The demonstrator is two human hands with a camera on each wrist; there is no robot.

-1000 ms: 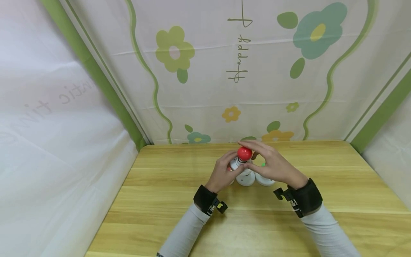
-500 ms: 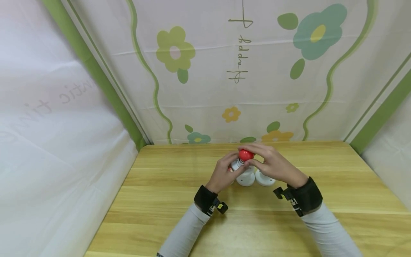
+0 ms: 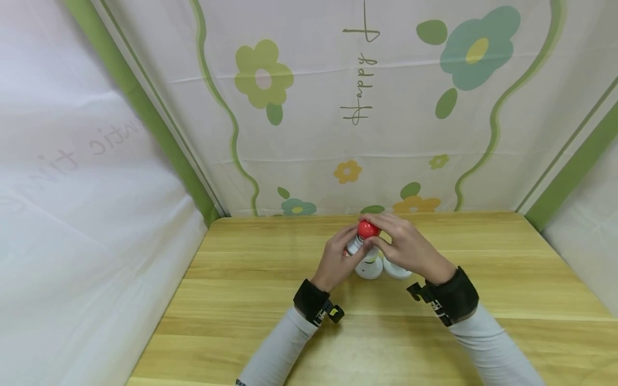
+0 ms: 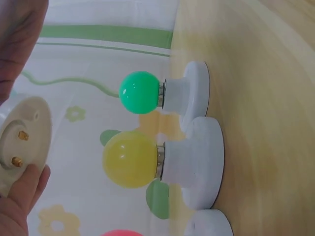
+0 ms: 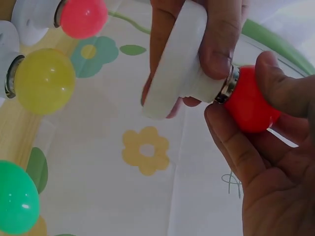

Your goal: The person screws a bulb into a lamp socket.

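A red light bulb (image 5: 251, 101) sits at the mouth of a white lamp holder (image 5: 179, 64), part of its metal cap showing between them. My left hand (image 3: 335, 260) grips the holder by its round base and neck. Around the red glass curl the thumb and fingers of my right hand (image 3: 412, 246). Both are held tilted above the table, in front of my chest. In the left wrist view the holder's underside shows two brass screws.
Below my hands, other white holders stand in a row on the wooden table (image 3: 270, 300). They carry a green bulb (image 4: 140, 92), a yellow bulb (image 4: 130, 160) and a pinkish-red bulb (image 5: 83, 17). A flower-printed curtain (image 3: 309, 134) closes off the back.
My right fingers, spread wide over the red bulb a second ago, have closed in on it and shifted slightly left. My left hand has kept its grip on the holder.
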